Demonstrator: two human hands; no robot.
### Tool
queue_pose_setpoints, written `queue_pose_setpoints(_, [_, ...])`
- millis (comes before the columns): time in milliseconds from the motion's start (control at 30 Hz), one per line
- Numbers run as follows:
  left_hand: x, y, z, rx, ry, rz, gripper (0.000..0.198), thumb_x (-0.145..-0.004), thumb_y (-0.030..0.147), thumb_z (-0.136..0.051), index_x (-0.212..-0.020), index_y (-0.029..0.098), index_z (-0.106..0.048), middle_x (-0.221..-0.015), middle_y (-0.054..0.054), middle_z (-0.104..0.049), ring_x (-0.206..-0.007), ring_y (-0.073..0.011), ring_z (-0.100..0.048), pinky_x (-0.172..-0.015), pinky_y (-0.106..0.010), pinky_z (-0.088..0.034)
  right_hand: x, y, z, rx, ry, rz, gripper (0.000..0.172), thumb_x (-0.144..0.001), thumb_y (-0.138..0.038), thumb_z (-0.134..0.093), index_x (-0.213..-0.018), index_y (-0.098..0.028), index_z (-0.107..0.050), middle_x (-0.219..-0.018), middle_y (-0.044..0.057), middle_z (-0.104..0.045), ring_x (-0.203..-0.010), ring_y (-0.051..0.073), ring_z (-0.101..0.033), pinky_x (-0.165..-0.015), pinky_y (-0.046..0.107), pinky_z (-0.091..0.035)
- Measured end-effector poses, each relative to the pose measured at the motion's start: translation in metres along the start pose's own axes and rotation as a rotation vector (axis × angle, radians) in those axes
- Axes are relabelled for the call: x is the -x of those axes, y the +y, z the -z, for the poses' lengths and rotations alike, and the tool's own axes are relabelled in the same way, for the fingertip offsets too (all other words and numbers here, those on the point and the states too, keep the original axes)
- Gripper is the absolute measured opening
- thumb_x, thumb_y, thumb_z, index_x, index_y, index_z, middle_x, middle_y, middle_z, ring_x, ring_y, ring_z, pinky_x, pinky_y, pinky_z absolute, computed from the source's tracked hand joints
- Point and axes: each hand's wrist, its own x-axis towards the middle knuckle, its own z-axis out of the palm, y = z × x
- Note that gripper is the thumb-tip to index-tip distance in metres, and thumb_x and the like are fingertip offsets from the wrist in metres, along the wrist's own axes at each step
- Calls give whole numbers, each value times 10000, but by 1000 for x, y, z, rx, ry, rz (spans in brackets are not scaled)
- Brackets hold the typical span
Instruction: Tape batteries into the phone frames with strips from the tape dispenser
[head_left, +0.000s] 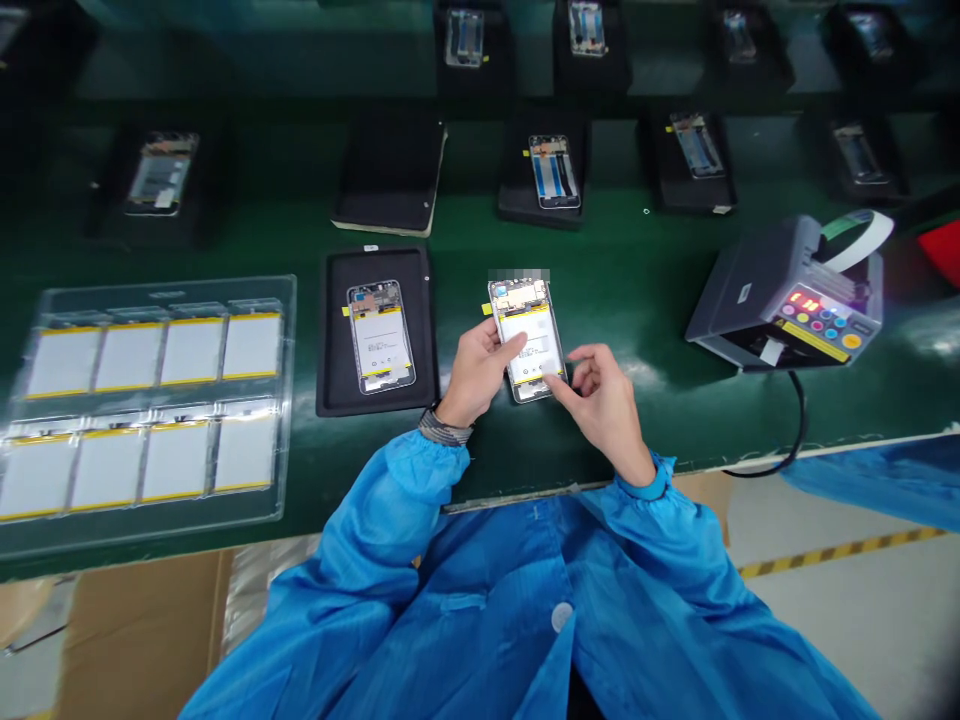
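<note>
Between my hands is an open smartphone with its circuit board showing at the top and a white battery in its frame. My left hand grips the phone's left side, its thumb lying across the battery. At the lower right corner, the thumb of my right hand touches the phone near the battery's bottom edge, with the other fingers curled beside the right edge. Another open phone with a battery rests in a black tray to the left.
A clear plastic tray of several white batteries lies at the left. A grey tape dispenser with a lit display stands at the right, its cable hanging over the edge. Several phones on black trays line the far side.
</note>
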Motion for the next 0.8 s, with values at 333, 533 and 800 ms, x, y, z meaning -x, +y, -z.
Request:
queue_pose_setpoints(333, [4, 10, 0, -3, -98, -24, 530, -693, 400, -917, -1119, 146, -728, -1202, -135, -757, -1109, -307, -715, -978, -426, -561, -29, -12, 8, -503, -385, -159, 496, -781, -625, -795, -850, -200, -549, -669, -6, -687, -495, 108, -563, -428, 225, -460])
queue_pose_setpoints(533, [1, 14, 8, 2, -83, -45, 517, -688, 366, -923, -1105, 127, -732, -1156, -135, -770, -1033, -288, -735, -949, -418, -565, -36, -11, 0, -577, -537, -160, 586, -690, -568, -882, -951, -202, -507, -716, -4, -728, -502, 122, -621, -450, 236, -524])
queue_pose_setpoints(800, [0, 36, 24, -13, -38, -64, 535, -678, 379, -928, -1105, 121, -734, -1126, -137, -777, -1033, -298, -738, -961, -429, -548, -54, -32, -12, -609, -669, -70, 578, -712, -524, -887, -999, -206, -499, -798, 19, -757, -545, 138, -673, -492, 244, -566])
